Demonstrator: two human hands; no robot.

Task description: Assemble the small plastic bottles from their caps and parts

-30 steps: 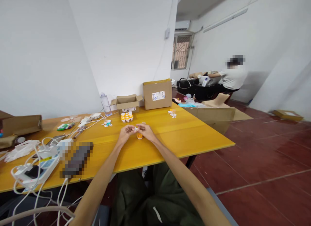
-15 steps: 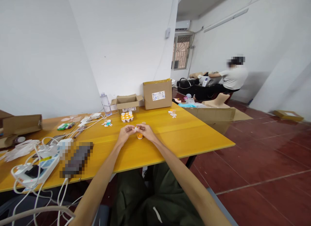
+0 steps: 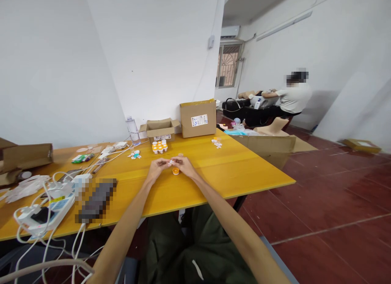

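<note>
My left hand (image 3: 159, 167) and my right hand (image 3: 181, 166) meet over the table, fingertips pinched on one small white piece (image 3: 171, 162) with coloured marks, too small to name surely. Just below it stands a round orange-and-white container (image 3: 175, 171) on the wood. Past my hands sits a cluster of small white-and-orange jars (image 3: 159, 146). Small white and teal pieces (image 3: 135, 154) lie to the left, and a pile of flat white and orange pieces (image 3: 217, 143) lies to the right. A small clear thing (image 3: 180, 155) is just beyond my right fingers.
An open cardboard box (image 3: 160, 130) and a taller closed box (image 3: 198, 119) stand at the table's back, beside a clear bottle (image 3: 132, 130). On the left are a power strip (image 3: 61, 208) with tangled cables and a blurred dark device (image 3: 97, 200). Another person (image 3: 293, 96) sits far right.
Both hands stay nearly in place around the small white piece, with only a slight shift of the fingers. Objects on the table have not moved.
</note>
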